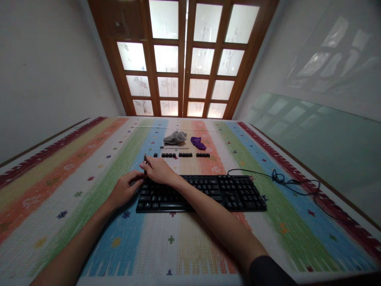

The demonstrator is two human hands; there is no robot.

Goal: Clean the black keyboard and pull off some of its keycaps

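Observation:
A black keyboard [238, 194] lies flat on the striped tablecloth, its top row partly bare of keycaps. My right hand [160, 170] reaches across to its upper left corner. Its fingers are closed on a slim tool with a metal end [145, 157], which stands upright; the tool's lower part is hidden. Beside it, my left hand [126, 188] has its thumb and fingers curled at the keyboard's left edge, gripping it. Beyond the keyboard, black keycaps stand in a row: a single keycap [155, 155] at the left, then three groups, including the right-hand keycaps [203, 155].
A thin rod [175, 147] lies behind the keycaps. Farther back rest a crumpled grey cloth [175, 138] and a purple cloth [198, 143]. The keyboard's cable [279, 177] is looped loosely at the right. The striped tablecloth [175, 258] covers the table.

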